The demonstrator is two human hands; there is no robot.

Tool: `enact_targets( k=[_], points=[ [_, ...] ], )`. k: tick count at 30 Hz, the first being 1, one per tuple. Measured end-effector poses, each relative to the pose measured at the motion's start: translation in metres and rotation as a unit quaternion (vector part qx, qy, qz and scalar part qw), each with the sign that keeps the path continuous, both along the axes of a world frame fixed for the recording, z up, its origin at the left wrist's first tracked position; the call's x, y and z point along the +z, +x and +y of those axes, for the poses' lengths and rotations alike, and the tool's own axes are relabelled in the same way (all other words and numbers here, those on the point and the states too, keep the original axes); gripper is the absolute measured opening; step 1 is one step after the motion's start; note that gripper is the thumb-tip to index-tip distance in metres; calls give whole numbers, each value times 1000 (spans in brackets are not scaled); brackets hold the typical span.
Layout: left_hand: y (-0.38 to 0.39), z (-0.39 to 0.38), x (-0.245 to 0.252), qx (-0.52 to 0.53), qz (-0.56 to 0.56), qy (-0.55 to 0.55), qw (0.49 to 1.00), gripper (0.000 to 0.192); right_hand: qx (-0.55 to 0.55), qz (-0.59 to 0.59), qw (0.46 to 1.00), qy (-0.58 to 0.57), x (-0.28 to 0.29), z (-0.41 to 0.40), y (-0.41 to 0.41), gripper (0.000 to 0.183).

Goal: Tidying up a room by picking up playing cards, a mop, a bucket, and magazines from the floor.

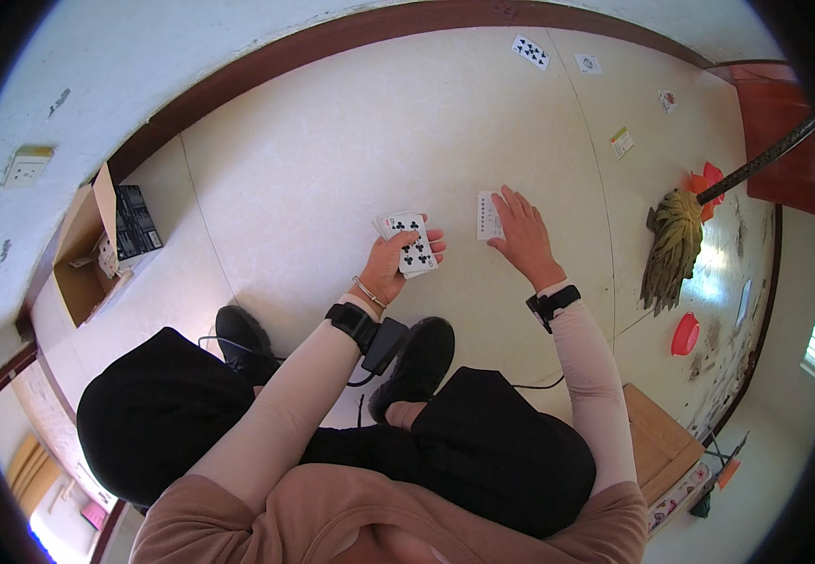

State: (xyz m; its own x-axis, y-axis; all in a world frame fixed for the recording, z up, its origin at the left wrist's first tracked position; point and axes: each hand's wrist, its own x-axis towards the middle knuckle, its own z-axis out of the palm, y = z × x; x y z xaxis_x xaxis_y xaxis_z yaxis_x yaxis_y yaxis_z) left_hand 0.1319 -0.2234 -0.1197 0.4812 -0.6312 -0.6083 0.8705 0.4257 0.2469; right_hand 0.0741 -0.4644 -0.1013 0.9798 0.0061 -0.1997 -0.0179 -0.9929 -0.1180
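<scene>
My left hand (386, 264) holds a small stack of playing cards (418, 255), slightly fanned, with the thumb across the front. The front card faces up and bears black club pips. To its right, my right hand (524, 236) is palm down with thumb and fingers spread. A white card with printed writing (485, 216) shows at its fingertips and is partly covered by them. It seems to lie on the tiled floor (351, 134); whether the fingers touch it I cannot tell.
Several loose cards, among them a club card (531, 53), lie on the floor at upper right. A mop (674, 240) leans there near a red plastic basin (685, 333). An opened cardboard box (86, 282) with cards inside stands left. Cables run by my shoes (418, 359).
</scene>
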Motion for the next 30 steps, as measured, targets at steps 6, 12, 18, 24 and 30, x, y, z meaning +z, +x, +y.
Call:
enact_targets(
  k=[6,12,18,24,30],
  points=[
    [-3,-6,-4,-18,-2,10,1000,38,35,6,999,-22,-18,-17,-10,68],
    [-6,-2,-3,-18,-16,24,999,38,59,2,998,-20,-17,-11,-5,66],
    [-7,0,-5,-16,-13,20,1000,38,67,14,998,-16,-14,-4,-4,66],
    [-6,-2,-1,-27,-26,26,999,38,71,4,997,-20,-17,-6,-7,67],
    [-6,-2,-1,-27,-16,29,999,37,29,11,1000,-5,-9,-7,2,69]
  ],
)
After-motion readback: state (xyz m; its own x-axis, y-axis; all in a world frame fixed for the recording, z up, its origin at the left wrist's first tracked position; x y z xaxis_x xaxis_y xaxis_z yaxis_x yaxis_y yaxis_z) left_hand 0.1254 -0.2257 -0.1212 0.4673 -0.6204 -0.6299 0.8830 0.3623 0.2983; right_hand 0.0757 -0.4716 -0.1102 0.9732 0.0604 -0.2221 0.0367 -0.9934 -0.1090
